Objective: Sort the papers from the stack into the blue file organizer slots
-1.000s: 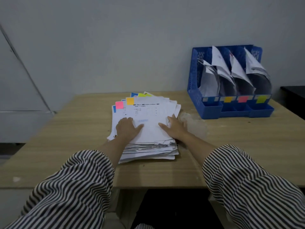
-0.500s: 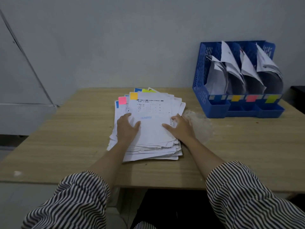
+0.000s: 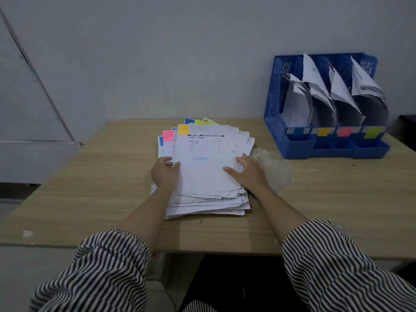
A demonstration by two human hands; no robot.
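1. Both hands sit on the stack of papers (image 3: 206, 174): the left hand (image 3: 164, 174) curls its fingers at the left edge of the top sheet (image 3: 203, 163) with the thumb lying on the sheet's face, apparently pinching it; the right hand (image 3: 247, 174) lies flat with fingers spread on the stack's right side, holding nothing.
2. That stack lies mid-table on the wooden table (image 3: 90, 188), fanned so that coloured sticky tabs show along its far edge. The blue file organizer (image 3: 276, 104) stands at the table's far right against the wall, well apart from the stack.
3. Read the tab first. An orange tab (image 3: 183, 129) marks the top sheet; a pink tab (image 3: 168, 135) belongs to the sheet below. The organizer's four slots carry front labels: blue, orange label (image 3: 323, 131), pink, yellow.
4. My judgement of the step: free the top sheet alone. Keep the right palm pressing on the sheets beneath while the left lifts the edge, so that neighbours do not slide along.
5. Peel from the left edge rather than dragging; the sheets look crumpled and their near edges interlock, so a drag would likely pull several.
6. Carry the sheet to the second slot from the left, the one with the orange label, and feed it in lower edge first. Papers already in the slots lean and flop rightward, so a careless drop could land in a neighbouring slot.
7. Check the sheet's corner against the label before letting go.
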